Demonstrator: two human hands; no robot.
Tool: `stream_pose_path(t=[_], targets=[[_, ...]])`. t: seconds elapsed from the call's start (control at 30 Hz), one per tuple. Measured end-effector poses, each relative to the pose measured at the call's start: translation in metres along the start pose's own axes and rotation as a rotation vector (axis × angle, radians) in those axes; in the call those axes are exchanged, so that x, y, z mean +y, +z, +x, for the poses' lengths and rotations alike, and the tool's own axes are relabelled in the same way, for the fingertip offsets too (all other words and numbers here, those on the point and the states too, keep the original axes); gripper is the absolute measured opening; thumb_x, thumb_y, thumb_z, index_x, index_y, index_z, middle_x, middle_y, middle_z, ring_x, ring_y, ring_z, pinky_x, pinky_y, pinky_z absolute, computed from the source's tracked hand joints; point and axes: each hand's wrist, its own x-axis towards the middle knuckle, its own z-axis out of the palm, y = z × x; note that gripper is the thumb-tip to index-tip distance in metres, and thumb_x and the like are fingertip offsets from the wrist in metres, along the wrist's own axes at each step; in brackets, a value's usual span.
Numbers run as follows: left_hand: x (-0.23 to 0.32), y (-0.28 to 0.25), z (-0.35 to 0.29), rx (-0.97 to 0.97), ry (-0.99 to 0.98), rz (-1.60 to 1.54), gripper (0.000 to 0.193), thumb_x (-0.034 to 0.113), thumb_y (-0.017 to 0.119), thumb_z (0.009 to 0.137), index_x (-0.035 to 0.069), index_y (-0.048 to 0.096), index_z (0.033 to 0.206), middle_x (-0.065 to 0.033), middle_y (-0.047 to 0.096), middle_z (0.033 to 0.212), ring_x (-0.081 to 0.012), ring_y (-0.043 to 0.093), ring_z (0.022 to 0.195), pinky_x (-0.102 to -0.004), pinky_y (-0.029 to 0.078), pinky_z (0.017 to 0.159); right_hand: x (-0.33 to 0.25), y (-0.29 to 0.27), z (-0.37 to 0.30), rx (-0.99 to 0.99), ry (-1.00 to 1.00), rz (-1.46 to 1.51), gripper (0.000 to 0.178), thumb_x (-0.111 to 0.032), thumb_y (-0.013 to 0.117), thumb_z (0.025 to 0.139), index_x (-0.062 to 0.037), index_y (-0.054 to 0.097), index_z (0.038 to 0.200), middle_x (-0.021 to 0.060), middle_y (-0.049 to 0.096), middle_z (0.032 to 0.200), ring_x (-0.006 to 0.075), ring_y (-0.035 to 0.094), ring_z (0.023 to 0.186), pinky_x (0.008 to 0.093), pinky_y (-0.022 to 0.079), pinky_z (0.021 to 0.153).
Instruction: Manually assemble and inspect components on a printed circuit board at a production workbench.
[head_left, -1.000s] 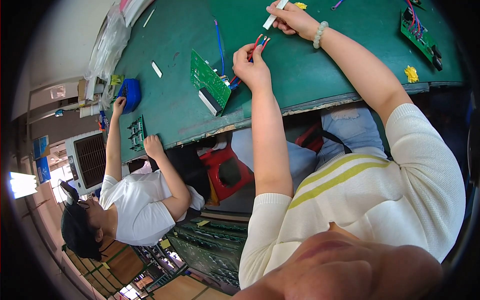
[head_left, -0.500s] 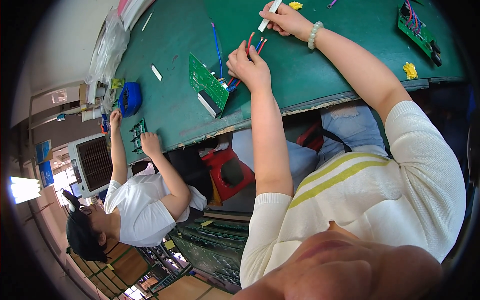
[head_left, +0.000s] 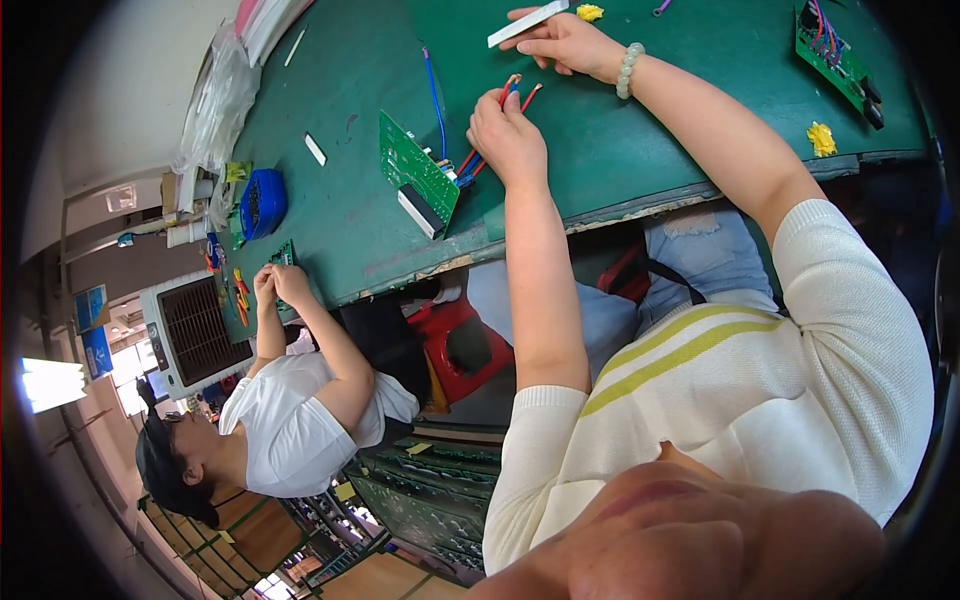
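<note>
My left hand [head_left: 510, 142] is closed around a few red and blue wires [head_left: 513, 84], whose bare copper ends stick up past the fingers. The wires run down to a green circuit board [head_left: 415, 165] that stands tilted on the table, with a black-and-white block [head_left: 420, 210] at its lower edge. Farther right, my right hand [head_left: 572, 45] holds a flat white strip [head_left: 528, 23] across its fingers, apart from the wires. A blue wire [head_left: 433, 95] rises from behind the board.
Another wired green board [head_left: 835, 65] lies at the right of the green table [head_left: 680, 150]. Yellow crumpled bits [head_left: 821, 140] and a small white strip [head_left: 315, 149] lie about. At left, a co-worker [head_left: 310, 420] handles a small board near a blue bin [head_left: 262, 203].
My left hand has moved slightly right and gathered the spread wires closer together. The white strip has tilted flatter in my right hand. The co-worker's two hands have come together.
</note>
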Motion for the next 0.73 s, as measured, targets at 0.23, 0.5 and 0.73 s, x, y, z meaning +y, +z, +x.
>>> stream_pose_path(t=[0.23,0.5,0.73], targets=[[0.0,0.0,0.0,0.031,-0.118,-0.288,0.015,0.017,0.055,0.091,0.003,0.058,0.087,-0.0107,0.06,0.065,-0.0244,0.053,0.057,-0.0376,0.039,0.057,-0.014,0.011,-0.006,-0.092,0.14,-0.215,0.038,-0.036,0.051,0.095,-0.0003,0.065,0.1,0.0071,0.069,0.081,0.0058,0.056,0.051,0.0177,0.037,0.037],[-0.006,0.001,0.0,0.039,-0.156,-0.524,0.023,0.019,0.053,0.093,0.0,0.057,0.081,-0.0066,0.057,0.061,-0.0117,0.048,0.054,-0.0293,0.037,0.049,-0.02,0.015,-0.017,-0.275,-0.023,-0.182,0.031,-0.029,0.066,0.085,-0.0038,0.067,0.104,0.0021,0.066,0.084,0.0028,0.053,0.063,0.0154,0.04,0.05],[-0.008,-0.001,0.0,-0.012,-0.185,-0.463,0.024,0.022,0.055,0.093,0.001,0.057,0.082,-0.0089,0.062,0.065,-0.0139,0.055,0.057,-0.0287,0.041,0.053,-0.007,0.01,-0.01,-0.362,-0.062,-0.204,0.035,-0.027,0.072,0.081,-0.0042,0.066,0.106,0.0026,0.065,0.092,0.0056,0.059,0.084,0.0184,0.048,0.073]])
